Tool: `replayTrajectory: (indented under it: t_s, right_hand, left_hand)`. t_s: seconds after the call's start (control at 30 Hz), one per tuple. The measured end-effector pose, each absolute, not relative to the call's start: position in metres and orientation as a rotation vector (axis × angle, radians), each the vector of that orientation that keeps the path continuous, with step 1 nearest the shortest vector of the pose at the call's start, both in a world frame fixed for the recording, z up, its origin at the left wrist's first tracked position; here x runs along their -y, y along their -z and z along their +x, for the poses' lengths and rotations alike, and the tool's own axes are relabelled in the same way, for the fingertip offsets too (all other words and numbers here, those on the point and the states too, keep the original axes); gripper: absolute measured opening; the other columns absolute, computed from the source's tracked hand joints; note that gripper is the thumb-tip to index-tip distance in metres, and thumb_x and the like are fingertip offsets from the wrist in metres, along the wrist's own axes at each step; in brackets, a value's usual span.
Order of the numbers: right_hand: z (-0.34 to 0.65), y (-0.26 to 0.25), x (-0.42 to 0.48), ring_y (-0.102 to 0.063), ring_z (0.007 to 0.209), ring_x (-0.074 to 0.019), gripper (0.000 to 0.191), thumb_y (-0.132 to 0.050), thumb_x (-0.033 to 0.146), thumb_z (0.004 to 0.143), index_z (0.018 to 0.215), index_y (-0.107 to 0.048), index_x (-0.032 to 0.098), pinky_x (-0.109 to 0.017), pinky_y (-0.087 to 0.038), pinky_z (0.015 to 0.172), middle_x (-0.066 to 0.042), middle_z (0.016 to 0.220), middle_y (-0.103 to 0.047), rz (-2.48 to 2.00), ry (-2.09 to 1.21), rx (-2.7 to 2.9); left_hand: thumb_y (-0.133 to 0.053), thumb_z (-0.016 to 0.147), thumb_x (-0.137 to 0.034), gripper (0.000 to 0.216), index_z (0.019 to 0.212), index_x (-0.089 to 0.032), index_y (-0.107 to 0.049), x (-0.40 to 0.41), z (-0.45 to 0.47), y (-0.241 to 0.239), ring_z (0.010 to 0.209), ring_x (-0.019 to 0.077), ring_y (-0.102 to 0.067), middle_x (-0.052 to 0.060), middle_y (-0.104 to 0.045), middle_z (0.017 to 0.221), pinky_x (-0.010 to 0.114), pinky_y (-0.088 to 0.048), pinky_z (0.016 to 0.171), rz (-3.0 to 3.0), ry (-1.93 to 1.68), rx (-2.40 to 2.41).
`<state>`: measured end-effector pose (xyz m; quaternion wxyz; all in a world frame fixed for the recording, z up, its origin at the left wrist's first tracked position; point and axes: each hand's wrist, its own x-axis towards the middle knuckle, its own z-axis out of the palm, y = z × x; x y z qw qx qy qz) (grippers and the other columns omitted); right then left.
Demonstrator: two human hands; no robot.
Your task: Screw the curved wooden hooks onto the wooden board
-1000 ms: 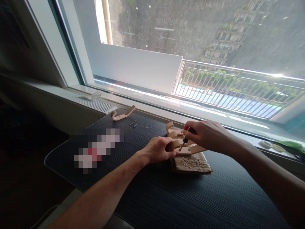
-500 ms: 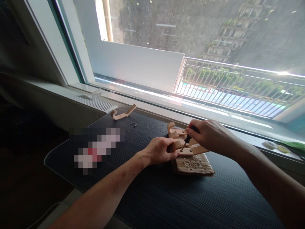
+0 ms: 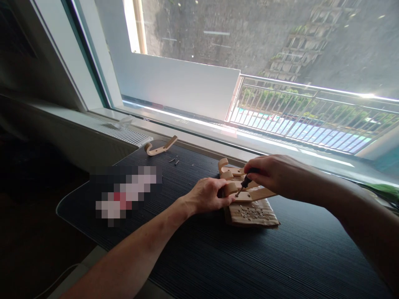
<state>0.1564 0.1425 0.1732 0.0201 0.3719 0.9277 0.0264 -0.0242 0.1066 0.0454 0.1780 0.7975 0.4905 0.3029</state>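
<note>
My right hand (image 3: 263, 172) is closed around the dark handle of a screwdriver (image 3: 246, 182). The tool slants down to the left, and its tip meets a hole near the curled end of a wooden hook (image 3: 245, 197). With thumb and fingers, my left hand (image 3: 211, 193) grips that hook at its curl. Two similar wooden hooks (image 3: 232, 170) lie side by side just behind it. Under them is a corrugated cardboard piece (image 3: 252, 218), its near part pitted with holes and pale bits.
Another wooden hook (image 3: 161, 149) lies at the table's back left, with a few screws (image 3: 176, 162) close by. A blurred-out item (image 3: 124, 197) is on the left of the dark table (image 3: 193, 253). Behind stand a window sill (image 3: 193, 135) and a radiator (image 3: 134, 137).
My right hand has turned a little, and its forearm and wrist have shifted slightly. The screwdriver tip stays at the same hole; my left hand keeps its hold.
</note>
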Motion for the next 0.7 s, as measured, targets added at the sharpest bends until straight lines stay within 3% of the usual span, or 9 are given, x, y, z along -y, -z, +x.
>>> replayTrajectory:
  t_s: [0.23, 0.4, 0.57, 0.7]
  right_hand:
    - [0.147, -0.162, -0.142, -0.044, 0.049, -0.0099, 0.038, -0.038, 0.044, 0.085, 0.075, -0.064, 0.019, -0.023, -0.022, 0.048, -0.002, 0.061, -0.059, 1.443, -0.290, -2.760]
    - [0.144, -0.161, -0.141, -0.046, 0.051, -0.0121, 0.044, -0.031, 0.043, 0.088, 0.072, -0.063, 0.018, -0.025, -0.020, 0.049, -0.004, 0.060, -0.059, 1.416, -0.470, -2.680]
    - [0.151, -0.168, -0.140, -0.046, 0.053, -0.0103, 0.033, -0.042, 0.045, 0.083, 0.081, -0.066, 0.023, -0.023, -0.023, 0.050, -0.001, 0.064, -0.061, 1.200, -0.210, -2.773]
    - [0.148, -0.166, -0.137, -0.043, 0.051, -0.0085, 0.031, -0.044, 0.039, 0.082, 0.070, -0.066, 0.021, -0.023, -0.024, 0.050, 0.000, 0.060, -0.058, 1.163, -0.046, -2.820]
  left_hand:
    - [-0.053, 0.076, -0.046, 0.028, 0.079, -0.018, -0.060, -0.107, -0.024, -0.044, 0.059, 0.0123, -0.052, 0.000, -0.060, 0.068, 0.022, -0.035, 0.057, 2.260, -0.853, -1.386]
    - [-0.053, 0.076, -0.047, 0.029, 0.080, -0.019, -0.061, -0.106, -0.025, -0.045, 0.059, 0.0125, -0.052, 0.000, -0.059, 0.068, 0.022, -0.034, 0.055, 2.254, -0.857, -1.398]
    - [-0.053, 0.076, -0.047, 0.031, 0.083, -0.019, -0.062, -0.105, -0.023, -0.045, 0.060, 0.0131, -0.053, 0.001, -0.060, 0.069, 0.023, -0.035, 0.056, 2.242, -0.855, -1.385]
    - [-0.056, 0.074, -0.046, 0.031, 0.082, -0.017, -0.062, -0.106, -0.025, -0.048, 0.063, 0.0139, -0.054, 0.001, -0.061, 0.070, 0.024, -0.037, 0.058, 2.150, -0.864, -1.337]
